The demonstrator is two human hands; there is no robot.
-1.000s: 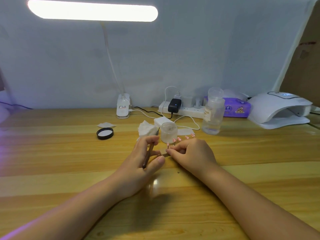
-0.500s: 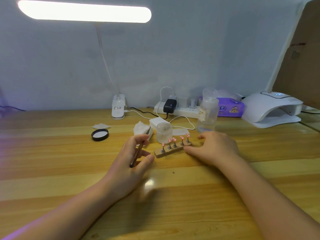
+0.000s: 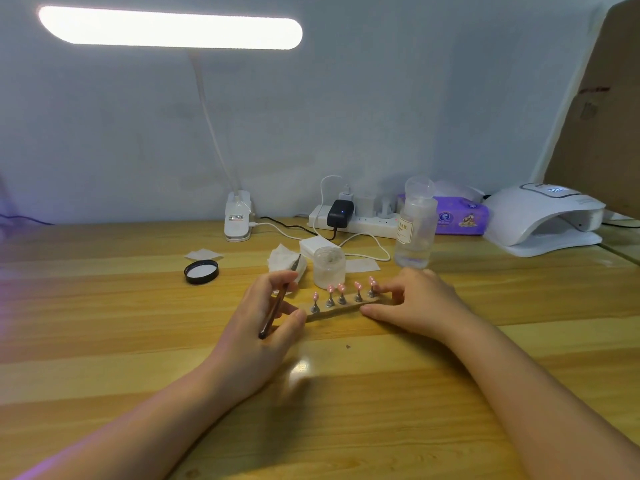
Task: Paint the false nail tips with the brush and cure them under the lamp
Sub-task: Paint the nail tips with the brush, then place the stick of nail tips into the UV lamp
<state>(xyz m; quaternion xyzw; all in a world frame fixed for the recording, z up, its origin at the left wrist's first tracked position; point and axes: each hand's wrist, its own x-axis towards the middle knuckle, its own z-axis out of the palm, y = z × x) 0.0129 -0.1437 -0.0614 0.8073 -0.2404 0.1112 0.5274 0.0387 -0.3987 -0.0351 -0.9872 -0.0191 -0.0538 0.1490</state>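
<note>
Several pink false nail tips [image 3: 341, 288] stand on metal pegs along a small wooden holder [image 3: 346, 309] in the middle of the table. My left hand [image 3: 256, 337] grips a thin dark brush [image 3: 277, 306], bristles pointing away from me, and its thumb tip touches the holder's left end. My right hand [image 3: 422, 303] pinches the holder's right end between thumb and fingers. The white curing lamp [image 3: 543, 216] sits at the far right, its opening facing left.
Just behind the holder stand a frosted jar [image 3: 329, 266] and crumpled wipes [image 3: 282, 258]. A clear bottle [image 3: 415, 230], black lid [image 3: 201, 271], power strip [image 3: 356, 221], purple tissue pack [image 3: 457, 216] and desk lamp base [image 3: 237, 216] lie further back. Cardboard [image 3: 602, 116] leans at right.
My right hand slid from over the holder to its right end, uncovering the nail tips, and now pinches that end. My left hand keeps the brush, its thumb now at the holder's left end.
</note>
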